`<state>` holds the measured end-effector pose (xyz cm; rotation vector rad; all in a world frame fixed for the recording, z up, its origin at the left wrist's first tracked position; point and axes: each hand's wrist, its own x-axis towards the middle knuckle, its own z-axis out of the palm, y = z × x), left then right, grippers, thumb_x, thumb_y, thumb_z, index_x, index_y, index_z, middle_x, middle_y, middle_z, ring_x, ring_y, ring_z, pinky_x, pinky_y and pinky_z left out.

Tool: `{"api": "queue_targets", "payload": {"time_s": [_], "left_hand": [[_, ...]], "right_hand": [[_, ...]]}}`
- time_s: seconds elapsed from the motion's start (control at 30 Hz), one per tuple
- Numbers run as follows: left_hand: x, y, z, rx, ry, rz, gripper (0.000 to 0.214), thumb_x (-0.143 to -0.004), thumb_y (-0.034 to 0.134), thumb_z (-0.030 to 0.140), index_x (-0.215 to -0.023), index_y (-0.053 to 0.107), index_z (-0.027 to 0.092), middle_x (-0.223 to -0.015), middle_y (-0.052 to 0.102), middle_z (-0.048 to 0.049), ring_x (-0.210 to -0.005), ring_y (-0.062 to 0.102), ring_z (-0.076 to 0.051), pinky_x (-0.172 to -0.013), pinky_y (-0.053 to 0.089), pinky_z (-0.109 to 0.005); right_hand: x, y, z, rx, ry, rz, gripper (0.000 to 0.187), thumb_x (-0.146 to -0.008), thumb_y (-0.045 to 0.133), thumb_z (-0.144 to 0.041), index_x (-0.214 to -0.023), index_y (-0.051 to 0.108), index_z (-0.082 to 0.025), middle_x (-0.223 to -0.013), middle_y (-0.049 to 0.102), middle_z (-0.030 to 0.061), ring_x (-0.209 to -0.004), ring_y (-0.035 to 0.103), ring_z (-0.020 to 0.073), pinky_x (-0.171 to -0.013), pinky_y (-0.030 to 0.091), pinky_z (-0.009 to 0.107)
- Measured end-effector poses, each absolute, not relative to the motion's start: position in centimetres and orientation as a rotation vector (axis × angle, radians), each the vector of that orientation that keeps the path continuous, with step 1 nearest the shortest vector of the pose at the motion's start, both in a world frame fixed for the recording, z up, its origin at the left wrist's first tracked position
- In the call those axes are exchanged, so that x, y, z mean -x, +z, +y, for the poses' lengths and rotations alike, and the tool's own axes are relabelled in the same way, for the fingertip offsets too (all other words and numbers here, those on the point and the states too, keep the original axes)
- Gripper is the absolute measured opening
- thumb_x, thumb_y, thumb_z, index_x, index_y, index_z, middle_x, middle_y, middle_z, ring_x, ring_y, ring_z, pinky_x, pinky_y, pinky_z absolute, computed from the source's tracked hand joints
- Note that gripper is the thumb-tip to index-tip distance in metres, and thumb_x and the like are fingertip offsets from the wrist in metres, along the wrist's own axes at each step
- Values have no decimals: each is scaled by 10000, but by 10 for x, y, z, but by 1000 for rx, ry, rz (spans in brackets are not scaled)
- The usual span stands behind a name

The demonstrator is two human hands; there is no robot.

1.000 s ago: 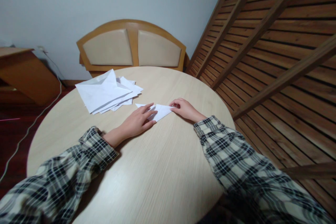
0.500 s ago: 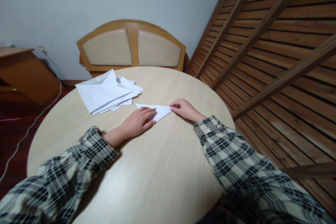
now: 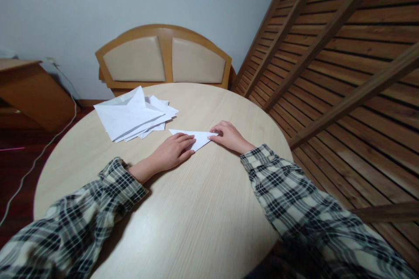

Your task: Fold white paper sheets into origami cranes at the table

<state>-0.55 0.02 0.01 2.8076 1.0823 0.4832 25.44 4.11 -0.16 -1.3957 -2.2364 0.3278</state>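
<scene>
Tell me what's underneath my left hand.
Your left hand rests on a white paper on the table. Its far-left corner shows past your fingers, and more stretches toward your right hand. What's directly beneath your fingers is covered.

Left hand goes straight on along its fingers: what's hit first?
Probably the right hand, at the tip of the folded paper under the left hand; heights are hard to judge.
</scene>
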Motion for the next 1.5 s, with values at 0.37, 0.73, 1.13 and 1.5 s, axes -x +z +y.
{"api": "queue_targets", "payload": {"time_s": [0.37,0.73,1.13,1.5], "left_hand": [[6,-1,1,-2818,518,1065,412,-1015,440,387,-1294,630,152,-1381,617,-145,-1268,543,-297,-1092,425,-514],[7,-3,3,-2786,551,1027,404,-1005,462,389,-1306,623,173,-1334,656,-131,-1250,565,-292,-1078,439,-523],[7,-3,3,-2769,555,1033,408,-1001,467,396,-1321,612,187,-1338,654,-123,-1251,557,-294,-1070,443,-532],[7,-3,2,-2794,503,1052,423,-1010,452,384,-1333,603,156,-1367,635,-131,-1269,547,-288,-1097,422,-512]], "right_hand": [[-237,-4,28,1439,138,-2262,441,-798,709,-596,-1036,622,-235,-1114,599,75,-1090,492,282,-938,362,400],[-229,-9,24,1496,148,-2260,505,-782,721,-589,-1086,556,-221,-1175,596,96,-1117,508,300,-930,373,412],[-240,-8,33,1574,166,-2226,390,-845,682,-522,-1073,582,-222,-1171,606,98,-1122,506,303,-921,373,417],[-249,-8,41,1628,182,-2212,299,-882,661,-434,-1075,610,-211,-1196,605,112,-1148,505,315,-966,381,450]]}}
